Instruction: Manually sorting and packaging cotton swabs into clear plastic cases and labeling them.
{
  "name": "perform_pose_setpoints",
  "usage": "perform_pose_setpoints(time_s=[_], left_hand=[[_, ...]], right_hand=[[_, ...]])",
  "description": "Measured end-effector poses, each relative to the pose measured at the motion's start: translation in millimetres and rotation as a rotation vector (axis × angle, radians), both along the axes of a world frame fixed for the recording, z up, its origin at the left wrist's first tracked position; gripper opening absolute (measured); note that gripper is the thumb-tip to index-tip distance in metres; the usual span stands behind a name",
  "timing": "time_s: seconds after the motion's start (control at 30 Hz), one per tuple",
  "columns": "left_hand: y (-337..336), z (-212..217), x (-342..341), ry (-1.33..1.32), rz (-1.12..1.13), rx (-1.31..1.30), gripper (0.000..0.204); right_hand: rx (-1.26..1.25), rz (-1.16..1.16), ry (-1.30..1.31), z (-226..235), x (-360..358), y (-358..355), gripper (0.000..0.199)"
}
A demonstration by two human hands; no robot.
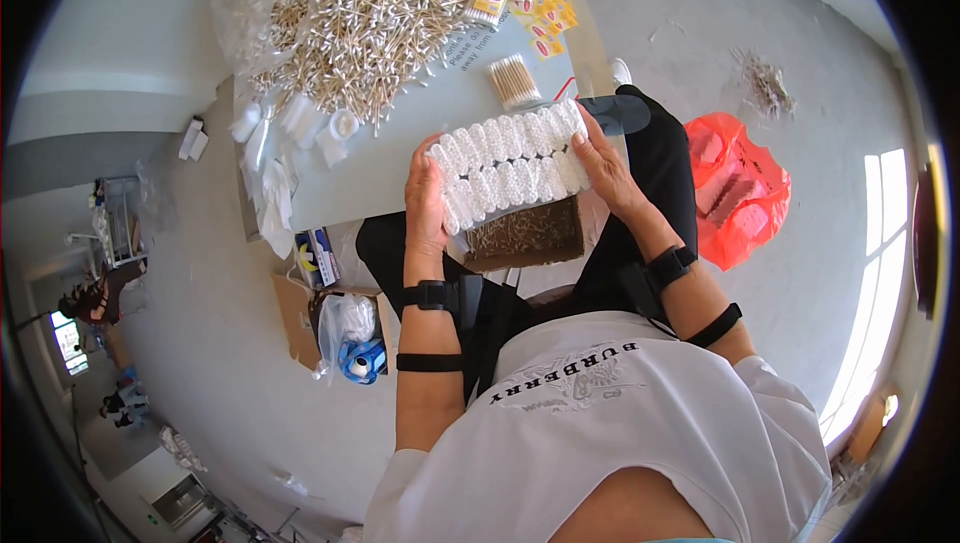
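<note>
you held the white swab bundle point(508, 171) by both ends, above the table edge.
its long axis ran from your left hand point(428, 198) up to your right hand point(603, 171), fingers clamped on each end, equally near.

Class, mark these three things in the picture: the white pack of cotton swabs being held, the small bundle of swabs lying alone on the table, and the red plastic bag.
White pack of cotton swabs point(510, 168), head view, middle rows.
Small bundle of swabs point(514, 81), head view, centre.
Red plastic bag point(742, 193), head view, middle.

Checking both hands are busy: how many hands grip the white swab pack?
2: left hand grips the white swab pack at its left end, right hand at its right end.
</note>
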State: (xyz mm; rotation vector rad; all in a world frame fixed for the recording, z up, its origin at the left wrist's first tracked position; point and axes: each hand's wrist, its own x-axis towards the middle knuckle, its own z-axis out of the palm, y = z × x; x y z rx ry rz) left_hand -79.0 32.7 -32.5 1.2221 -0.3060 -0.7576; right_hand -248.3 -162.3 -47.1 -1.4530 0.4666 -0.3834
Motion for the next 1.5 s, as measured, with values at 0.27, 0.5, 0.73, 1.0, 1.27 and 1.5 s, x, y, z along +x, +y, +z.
perform_pose_setpoints(time_s=[0.27,0.5,0.73,1.0,1.27,1.5], left_hand=[[-2.5,16.6,-0.9,-0.031,0.046,0.026,0.038],[-6.0,28.6,3.4,-0.072,-0.027,0.063,0.044],[-6.1,32.2,5.8,-0.192,-0.081,0.073,0.047],[-7.1,37.6,6.1,-0.123,-0.106,0.069,0.048],[-9.3,42.9,12.0,-0.161,-0.179,0.088,0.048],[-12.2,42.4,13.8,-0.135,-0.175,0.062,0.045]], right_hand=[[0.265,-0.021,-0.107,-3.7,-4.4,0.2,0.057],[0.387,-0.116,-0.170,-7.9,-1.9,4.2,0.053],[0.360,-0.130,-0.163,-13.4,-3.5,0.9,0.051],[0.511,-0.136,-0.187,-13.9,-3.7,0.3,0.052],[0.570,-0.129,-0.210,-14.5,-4.8,0.2,0.054],[0.588,-0.129,-0.230,-14.0,-4.4,0.0,0.055]])
